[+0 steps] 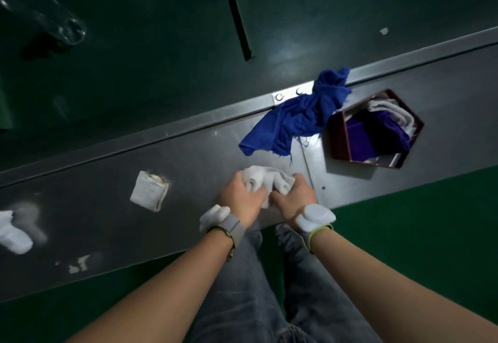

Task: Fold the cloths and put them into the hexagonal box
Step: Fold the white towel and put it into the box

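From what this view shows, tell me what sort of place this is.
Probably a workshop or factory workstation, not a home: a bolted sheet-metal bench, a dark green work surface behind it, and green painted flooring underfoot.

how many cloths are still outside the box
3, perhaps more: a white cloth bunched in both hands, a blue cloth crumpled beside the box, a folded white cloth to the left. The white thing at the far left is blurred.
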Tool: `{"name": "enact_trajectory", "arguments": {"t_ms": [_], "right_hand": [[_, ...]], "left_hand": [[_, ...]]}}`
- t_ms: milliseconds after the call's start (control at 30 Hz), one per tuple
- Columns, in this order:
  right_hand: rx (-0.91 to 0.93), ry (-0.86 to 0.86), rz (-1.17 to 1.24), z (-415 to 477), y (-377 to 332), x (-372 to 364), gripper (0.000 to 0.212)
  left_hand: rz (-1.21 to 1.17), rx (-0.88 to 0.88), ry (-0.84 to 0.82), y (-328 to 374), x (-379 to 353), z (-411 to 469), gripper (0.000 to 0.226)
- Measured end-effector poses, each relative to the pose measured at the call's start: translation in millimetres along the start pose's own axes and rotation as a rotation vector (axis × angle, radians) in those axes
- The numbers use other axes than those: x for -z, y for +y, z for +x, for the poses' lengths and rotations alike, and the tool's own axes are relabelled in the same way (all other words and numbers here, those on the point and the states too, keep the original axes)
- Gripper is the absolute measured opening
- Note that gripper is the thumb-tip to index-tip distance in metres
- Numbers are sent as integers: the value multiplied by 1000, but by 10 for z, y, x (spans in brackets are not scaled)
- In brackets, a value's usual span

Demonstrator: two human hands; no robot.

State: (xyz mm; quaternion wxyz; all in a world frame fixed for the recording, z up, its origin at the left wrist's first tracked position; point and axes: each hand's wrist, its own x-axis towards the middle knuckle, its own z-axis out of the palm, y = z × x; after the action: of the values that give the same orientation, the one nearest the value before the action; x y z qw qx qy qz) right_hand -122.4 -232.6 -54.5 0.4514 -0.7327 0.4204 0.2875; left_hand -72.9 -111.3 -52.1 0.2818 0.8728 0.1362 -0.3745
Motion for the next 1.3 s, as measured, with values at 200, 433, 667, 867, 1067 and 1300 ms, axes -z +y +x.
{"name": "enact_trajectory", "arguments": {"t_ms": [200,433,667,867,1067,1300], "right_hand": [[-33,-16,599,-85,345,879,22],[33,294,754,-81,750,1752,21],[107,388,163,335,734,2021,47],[188,382,12,653,586,2096,57],[156,376,115,683,614,2158,58],[106,319,339,665,652,2225,37]], "left_hand": [[14,-347,-260,883,-403,-369,44],[7,-614,-348,1593,-923,-519,28],[1052,-906,-11,2028,-1086,209,25],[1387,-850,-124,2219,-1251,379,42],[1585,-776,-106,2276,-1431,394,59],[1421,-902,-122,2283,-1340,441,57]]}}
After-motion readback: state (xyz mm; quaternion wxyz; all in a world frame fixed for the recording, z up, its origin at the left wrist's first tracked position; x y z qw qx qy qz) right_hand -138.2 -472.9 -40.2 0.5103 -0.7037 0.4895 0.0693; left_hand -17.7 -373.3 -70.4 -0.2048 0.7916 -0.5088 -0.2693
